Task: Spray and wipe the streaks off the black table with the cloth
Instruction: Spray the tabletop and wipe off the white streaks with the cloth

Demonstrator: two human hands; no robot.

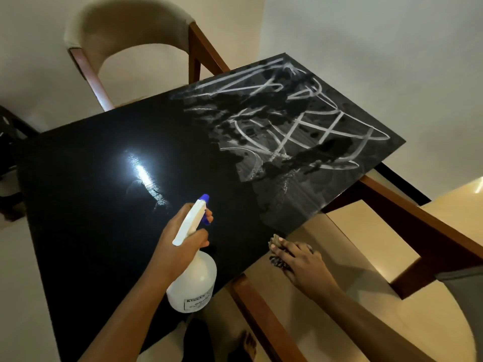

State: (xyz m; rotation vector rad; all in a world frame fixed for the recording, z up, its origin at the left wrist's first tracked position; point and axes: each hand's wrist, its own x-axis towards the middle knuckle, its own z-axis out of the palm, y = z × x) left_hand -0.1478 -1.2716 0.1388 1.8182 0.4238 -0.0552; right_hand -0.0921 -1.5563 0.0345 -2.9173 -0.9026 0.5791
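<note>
White chalky streaks [295, 126] cover the far-right part of the glossy black rectangular table [104, 178], with dark wet blotches over them (one light glare mid-top). Left hand [180, 239] grips the neck of a white plastic spray bottle [193, 280], forefinger curled on the blue trigger. Right hand [300, 265] sits at the near table edge, fingers bunched around a crumpled dark patterned cloth [277, 241]. Beige wood-framed chair [125, 30] behind.

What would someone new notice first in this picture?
The white streaks scrawled over the far right part of the black table. Next, the white spray bottle in the left hand, aimed that way, and the cloth bunched in the right hand at the table's near edge.
</note>
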